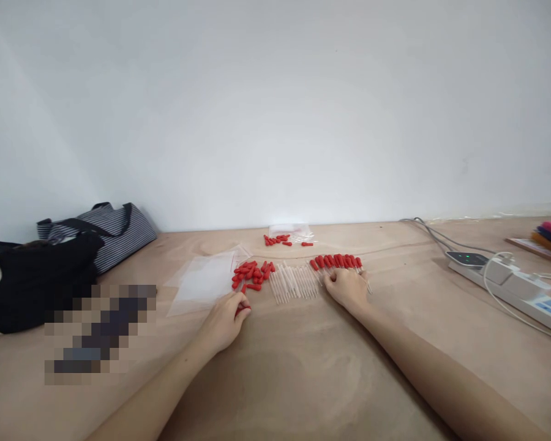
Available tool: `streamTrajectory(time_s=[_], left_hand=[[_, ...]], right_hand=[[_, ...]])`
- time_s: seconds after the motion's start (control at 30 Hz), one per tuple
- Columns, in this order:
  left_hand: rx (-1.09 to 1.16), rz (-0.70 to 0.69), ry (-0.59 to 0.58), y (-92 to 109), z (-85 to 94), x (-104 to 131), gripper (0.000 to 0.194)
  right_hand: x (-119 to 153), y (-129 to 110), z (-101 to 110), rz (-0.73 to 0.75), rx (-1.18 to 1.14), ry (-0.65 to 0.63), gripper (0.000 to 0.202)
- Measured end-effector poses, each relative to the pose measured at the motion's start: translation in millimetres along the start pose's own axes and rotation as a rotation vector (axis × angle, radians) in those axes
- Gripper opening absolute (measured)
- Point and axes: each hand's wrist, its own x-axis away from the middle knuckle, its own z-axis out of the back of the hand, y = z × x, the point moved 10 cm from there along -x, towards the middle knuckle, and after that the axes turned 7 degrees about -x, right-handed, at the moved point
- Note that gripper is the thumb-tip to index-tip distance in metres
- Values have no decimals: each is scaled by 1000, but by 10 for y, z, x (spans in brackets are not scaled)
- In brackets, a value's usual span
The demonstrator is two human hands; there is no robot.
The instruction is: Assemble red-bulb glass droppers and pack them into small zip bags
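Flanking red bulbs (245, 271), plastic bags (199, 282), power strip (542, 306).

Plain room, home or workplace unclear. The far edge of a wooden table (275, 380) meets a white wall (275, 110); a striped bag (114, 220) lies at left, a power strip (528, 303) at right.

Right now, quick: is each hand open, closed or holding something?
Left hand: closed, holding at least one red bulb.
Right hand: at the red-capped tubes; whether it grips any cannot be told.
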Motion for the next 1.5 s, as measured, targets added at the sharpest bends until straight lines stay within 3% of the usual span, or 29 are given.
streamTrajectory(time_s=[0.17, 0.33, 0.5, 0.73, 1.0, 1.07, 1.27, 1.5], left_hand=[[86, -82, 120, 174, -31, 3, 6], [140, -144, 141, 310, -90, -21, 8], [130, -180, 150, 336, -86, -22, 11], [155, -163, 147, 310, -84, -29, 11], [174, -165, 142, 330, -70, -30, 10], [177, -162, 139, 335, -64, -27, 10], [146, -193, 127, 377, -73, -18, 10], [153, -183, 80, 374, -131, -33, 12]], right_hand=[[-13, -88, 104, 73, -12, 78, 29], [-44, -259, -11, 113, 9, -22, 26], [-110, -333, -127, 63, 114, -101, 26], [-139, -355, -193, 36, 149, -114, 27], [-9, -314, -12, 69, 143, -91, 27], [89, -365, 40, 141, 124, -96, 26], [635, -616, 41, 544, 73, -184, 18], [763, -594, 17, 588, -1, -223, 10]])
